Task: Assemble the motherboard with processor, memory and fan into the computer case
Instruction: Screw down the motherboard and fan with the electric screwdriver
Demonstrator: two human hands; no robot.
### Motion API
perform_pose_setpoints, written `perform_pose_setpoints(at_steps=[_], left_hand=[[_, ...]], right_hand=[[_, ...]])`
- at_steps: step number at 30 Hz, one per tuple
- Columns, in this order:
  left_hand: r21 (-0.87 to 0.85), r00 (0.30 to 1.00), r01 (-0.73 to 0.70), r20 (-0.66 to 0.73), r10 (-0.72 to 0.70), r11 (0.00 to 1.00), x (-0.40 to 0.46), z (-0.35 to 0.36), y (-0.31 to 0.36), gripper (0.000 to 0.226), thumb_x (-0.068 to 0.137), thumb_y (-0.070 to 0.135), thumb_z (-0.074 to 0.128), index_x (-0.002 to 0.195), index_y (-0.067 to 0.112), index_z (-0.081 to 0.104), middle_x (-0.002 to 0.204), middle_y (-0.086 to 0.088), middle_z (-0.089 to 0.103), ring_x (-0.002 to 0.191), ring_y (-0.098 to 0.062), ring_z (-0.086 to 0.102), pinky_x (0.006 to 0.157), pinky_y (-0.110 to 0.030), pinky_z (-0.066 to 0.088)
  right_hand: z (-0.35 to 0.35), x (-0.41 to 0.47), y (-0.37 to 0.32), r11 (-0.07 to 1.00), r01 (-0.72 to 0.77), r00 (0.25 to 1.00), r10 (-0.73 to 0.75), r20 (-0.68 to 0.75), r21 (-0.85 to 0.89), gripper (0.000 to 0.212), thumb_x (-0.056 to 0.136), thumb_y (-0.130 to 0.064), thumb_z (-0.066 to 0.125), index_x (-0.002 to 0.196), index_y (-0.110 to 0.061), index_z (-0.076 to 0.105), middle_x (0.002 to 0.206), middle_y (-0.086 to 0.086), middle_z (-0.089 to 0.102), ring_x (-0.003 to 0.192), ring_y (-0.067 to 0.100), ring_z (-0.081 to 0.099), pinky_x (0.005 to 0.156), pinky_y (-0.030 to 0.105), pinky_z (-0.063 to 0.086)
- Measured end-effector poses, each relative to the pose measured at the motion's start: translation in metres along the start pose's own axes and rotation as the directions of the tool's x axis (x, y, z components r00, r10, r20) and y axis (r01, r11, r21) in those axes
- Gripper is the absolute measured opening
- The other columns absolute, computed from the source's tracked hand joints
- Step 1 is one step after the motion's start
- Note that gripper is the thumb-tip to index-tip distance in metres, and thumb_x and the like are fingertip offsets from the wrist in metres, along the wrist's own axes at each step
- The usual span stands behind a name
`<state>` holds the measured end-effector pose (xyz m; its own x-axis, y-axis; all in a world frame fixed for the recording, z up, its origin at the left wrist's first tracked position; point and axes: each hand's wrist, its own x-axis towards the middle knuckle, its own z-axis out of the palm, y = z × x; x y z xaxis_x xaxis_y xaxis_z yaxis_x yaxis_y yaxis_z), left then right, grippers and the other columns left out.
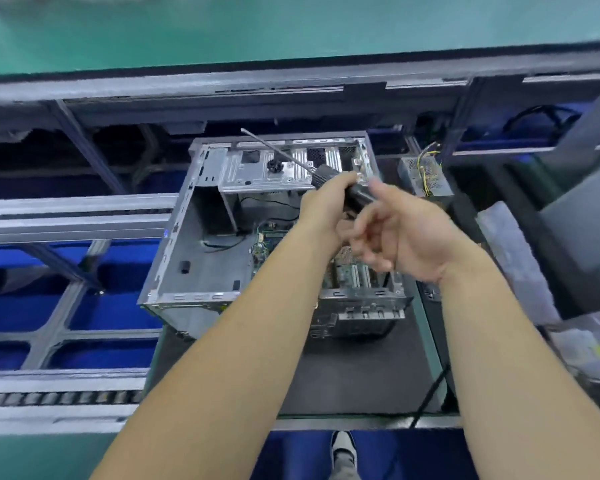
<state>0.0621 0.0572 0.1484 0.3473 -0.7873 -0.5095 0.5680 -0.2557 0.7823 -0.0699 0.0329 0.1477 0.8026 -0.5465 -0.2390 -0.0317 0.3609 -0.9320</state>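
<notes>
Head view: right hand [406,237] hovers with fingers loosely curled, empty. Left hand [326,206] grips the screwdriver [321,176], shaft angled up. Beneath them, the motherboard [267,245] already sits inside the case [194,237]. Fastening appears to remain; fan and memory are hidden.

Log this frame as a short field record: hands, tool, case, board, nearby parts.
left hand: grips the screwdriver handle
right hand: beside the handle's rear end, fingers loosely curled and blurred; contact unclear
screwdriver: long shaft points up and away over the case, tip in the air
computer case: open side up on a dark mat, left bay bare
motherboard: lies inside the case, mostly hidden by the arms
power supply: loose unit with yellow wires, right of the case
fasteners: none visible
</notes>
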Motion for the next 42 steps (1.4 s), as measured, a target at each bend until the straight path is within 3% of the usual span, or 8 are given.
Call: perform_pose_setpoints(at_steps=[4, 9, 14, 20, 24, 28, 32, 42], left_hand=[[-0.042, 0.999, -0.027, -0.037, 0.025, 0.999, 0.015, 0.008, 0.011, 0.039, 0.088, 0.025, 0.074, 0.115, 0.004, 0.055, 0.106, -0.02, 0.066, 0.085, -0.035, 0.071, 0.06, -0.042, 0.059], [0.052, 0.998, -0.05, -0.026, 0.051, 0.997, 0.023, 0.003, 0.015, 0.038, 0.081, 0.039, 0.079, 0.102, 0.01, 0.066, 0.078, -0.007, 0.071, 0.062, -0.022, 0.071, 0.053, -0.029, 0.054], [-0.019, 1.0, -0.006, 0.0, 0.006, 1.0, 0.028, 0.0, 0.013, 0.033, 0.084, 0.038, 0.076, 0.096, 0.009, 0.066, 0.073, -0.006, 0.06, 0.049, -0.01, 0.044, 0.043, -0.021, 0.035], [0.264, 0.984, -0.018, 0.173, -0.03, 0.964, 0.028, -0.024, 0.025, 0.05, 0.083, 0.06, 0.069, 0.098, 0.012, 0.07, 0.08, -0.004, 0.07, 0.059, -0.014, 0.056, 0.057, -0.026, 0.045], [0.874, 0.996, -0.056, 0.081, -0.031, 0.482, 0.034, -0.091, 0.037, 0.066, 0.073, 0.079, 0.062, 0.071, 0.013, 0.069, 0.061, 0.002, 0.058, 0.047, -0.012, 0.049, 0.05, -0.024, 0.036], [0.991, 0.985, 0.132, -0.128, 0.112, -0.028, 0.052, -0.155, 0.031, 0.063, 0.071, 0.072, 0.07, 0.081, 0.011, 0.057, 0.078, -0.01, 0.063, 0.074, -0.022, 0.065, 0.071, -0.032, 0.052], [0.966, 0.979, 0.154, -0.121, -0.162, 0.209, 0.056, -0.168, 0.01, 0.098, 0.063, 0.08, 0.07, 0.12, 0.002, 0.053, 0.101, -0.008, 0.067, 0.073, -0.017, 0.064, 0.053, -0.025, 0.051], [0.977, 0.943, 0.149, -0.095, -0.32, 0.15, 0.065, -0.17, -0.007, 0.117, 0.065, 0.087, 0.06, 0.149, 0.01, 0.034, 0.146, -0.008, 0.045, 0.104, -0.026, 0.054, 0.069, -0.032, 0.047]], right_hand=[[0.0, 0.029, 0.023, 0.933, -0.274, 0.949, 0.223, -0.224, -0.234, 0.068, 0.087, -0.074, 0.056, 0.095, -0.007, 0.065, 0.068, 0.009, 0.064, 0.05, 0.019, 0.056, 0.043, 0.024, 0.044], [0.014, 0.06, 0.03, 0.971, 0.105, 0.874, 0.013, -0.486, 0.215, 0.045, 0.09, -0.055, 0.069, 0.104, -0.012, 0.07, 0.077, -0.001, 0.069, 0.057, 0.012, 0.061, 0.049, 0.025, 0.047], [0.033, 0.076, 0.015, 0.612, 0.451, 0.78, 0.083, -0.62, 0.65, 0.074, 0.08, -0.063, 0.073, 0.12, -0.002, 0.067, 0.096, 0.013, 0.068, 0.067, 0.02, 0.057, 0.059, 0.028, 0.048], [0.04, 0.078, -0.009, 0.641, 0.657, 0.564, -0.068, -0.823, 0.397, 0.032, 0.07, -0.03, 0.085, 0.095, -0.021, 0.067, 0.095, 0.004, 0.078, 0.074, 0.014, 0.075, 0.059, 0.026, 0.057], [0.027, 0.082, -0.029, 0.659, 0.722, 0.515, -0.311, -0.799, 0.209, 0.035, 0.069, -0.009, 0.08, 0.094, -0.011, 0.056, 0.092, 0.01, 0.075, 0.09, 0.025, 0.074, 0.095, 0.04, 0.057], [0.032, 0.085, -0.038, 0.689, 0.724, 0.495, -0.483, -0.722, 0.035, 0.021, 0.08, 0.002, 0.07, 0.085, -0.014, 0.057, 0.072, 0.011, 0.063, 0.064, 0.029, 0.06, 0.074, 0.043, 0.053], [0.05, 0.095, -0.038, 0.698, 0.711, 0.496, -0.585, -0.642, -0.087, 0.022, 0.081, -0.015, 0.077, 0.073, -0.023, 0.058, 0.06, 0.005, 0.056, 0.054, 0.025, 0.056, 0.065, 0.039, 0.051], [0.083, 0.119, -0.027, 0.77, 0.635, 0.677, -0.593, -0.436, -0.061, 0.05, 0.074, -0.056, 0.084, 0.091, -0.02, 0.052, 0.066, 0.007, 0.057, 0.057, 0.027, 0.055, 0.065, 0.046, 0.047]])
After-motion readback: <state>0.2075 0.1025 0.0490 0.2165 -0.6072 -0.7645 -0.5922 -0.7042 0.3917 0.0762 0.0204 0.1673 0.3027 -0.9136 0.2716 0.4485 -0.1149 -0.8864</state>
